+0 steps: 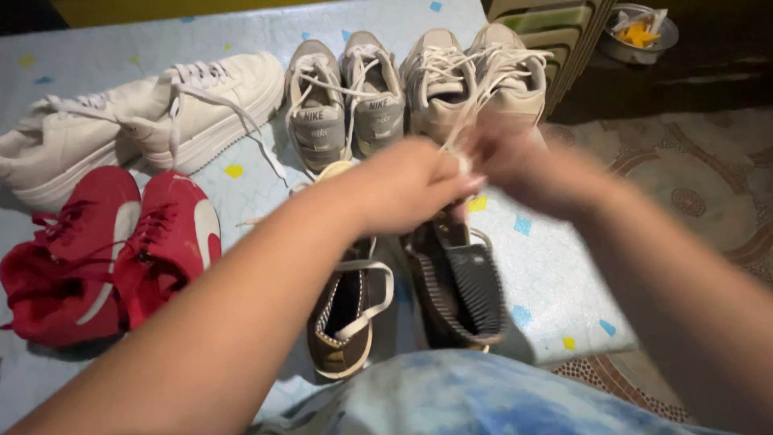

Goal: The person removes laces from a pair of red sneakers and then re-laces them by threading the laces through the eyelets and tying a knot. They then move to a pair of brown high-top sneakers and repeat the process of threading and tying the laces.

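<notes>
Left hand (403,184): closed on a white lace (465,121), above the mat's middle.
Right hand (515,165): blurred, fingers pinched on the same lace, touching the left.
Brown shoes (455,282): side by side at the mat's (547,274) near edge, beneath both hands.
Beige pair (475,76): far edge, laces loose.
Red pair (105,250): left edge.

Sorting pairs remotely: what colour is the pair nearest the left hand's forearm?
Red sneakers with white side stripes, clearest in the head view.

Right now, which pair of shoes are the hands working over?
The dark brown pair closest to the person, directly beneath both hands; the red, white, grey and beige pairs lie farther off, untouched.
</notes>
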